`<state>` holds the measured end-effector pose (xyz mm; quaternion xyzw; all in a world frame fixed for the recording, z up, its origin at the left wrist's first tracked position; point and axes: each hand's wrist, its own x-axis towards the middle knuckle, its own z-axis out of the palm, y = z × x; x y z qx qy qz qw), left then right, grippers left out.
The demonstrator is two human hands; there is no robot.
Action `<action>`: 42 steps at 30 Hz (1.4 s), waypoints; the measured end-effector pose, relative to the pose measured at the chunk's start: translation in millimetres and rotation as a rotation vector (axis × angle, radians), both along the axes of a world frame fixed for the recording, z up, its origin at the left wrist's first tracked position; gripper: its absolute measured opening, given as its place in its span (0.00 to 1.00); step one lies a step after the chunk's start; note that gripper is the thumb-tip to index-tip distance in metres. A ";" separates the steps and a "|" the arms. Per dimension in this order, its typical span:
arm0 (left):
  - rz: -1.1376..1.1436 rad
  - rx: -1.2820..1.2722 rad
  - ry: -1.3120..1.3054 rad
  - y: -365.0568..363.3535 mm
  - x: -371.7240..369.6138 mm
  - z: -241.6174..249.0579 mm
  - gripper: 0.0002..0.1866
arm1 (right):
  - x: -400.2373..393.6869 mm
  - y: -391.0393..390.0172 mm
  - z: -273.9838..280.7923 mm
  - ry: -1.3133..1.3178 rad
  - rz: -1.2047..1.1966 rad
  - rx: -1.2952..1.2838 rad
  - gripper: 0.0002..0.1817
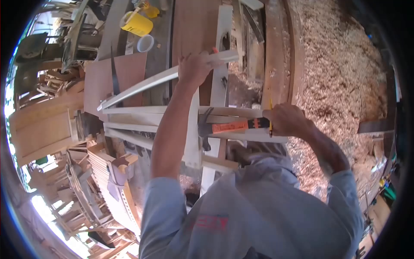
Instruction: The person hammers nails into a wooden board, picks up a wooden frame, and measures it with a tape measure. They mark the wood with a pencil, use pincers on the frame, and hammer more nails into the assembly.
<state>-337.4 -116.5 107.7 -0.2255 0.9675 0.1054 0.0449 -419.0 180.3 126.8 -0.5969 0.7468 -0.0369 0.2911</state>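
My left hand [196, 69] is closed around a long, pale wooden strip [146, 86], which slants across the bench with its far end down to the left. A small orange-red thing [214, 50] shows beside those fingers; I cannot make out what it is. In my right hand [289, 121] is a claw hammer [230, 126] with an orange and black handle, its head pointing left. A yellow pencil [271, 113] sticks out between the same hand's fingers, across the handle. Under the hammer lie several pale wooden strips [138, 110], side by side.
A tipped yellow container [137, 23] and a white cup [145, 43] are at the upper left. A thin brown board [92, 82] lies below them, with a handsaw blade [114, 75] across it. Wood shavings [336, 64] cover the ground at right. Stacked timber fills the left side.
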 end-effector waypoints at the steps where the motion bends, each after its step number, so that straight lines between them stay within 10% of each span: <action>1: -0.011 -0.001 0.009 -0.4 -1.4 -2.1 0.25 | -4.1 -3.3 -2.7 -0.048 0.016 0.032 0.18; 10: 0.008 -0.045 0.032 -10.2 -5.8 -7.5 0.27 | -27.3 -23.8 -30.6 -0.038 0.063 0.272 0.14; 12: 0.074 0.077 0.091 -17.4 -16.8 -8.4 0.27 | 38.1 21.6 15.3 0.133 -0.181 -0.345 0.16; 16: 0.041 0.119 0.148 -7.7 -21.7 -10.8 0.26 | -4.7 -2.1 37.5 -0.103 -0.098 0.266 0.13; 22: 0.067 0.027 -0.045 -5.3 -13.8 -0.9 0.28 | -49.9 -37.4 50.6 -0.257 0.064 0.256 0.20; 24: 0.027 0.000 0.055 -10.4 -7.6 -14.9 0.28 | 31.2 43.6 -42.9 -0.089 -0.118 -0.016 0.19; 27: 0.003 0.040 0.075 -5.3 0.0 -21.5 0.29 | 55.6 33.2 49.1 -0.219 -0.384 0.151 0.15; 35: 0.053 0.035 0.027 -3.6 -6.5 -7.9 0.29 | 33.6 33.1 -13.9 -0.255 -0.216 0.196 0.19; 42: 0.007 0.092 0.033 -15.9 -16.8 -5.8 0.31 | 56.5 68.3 50.4 -0.121 -0.334 0.089 0.12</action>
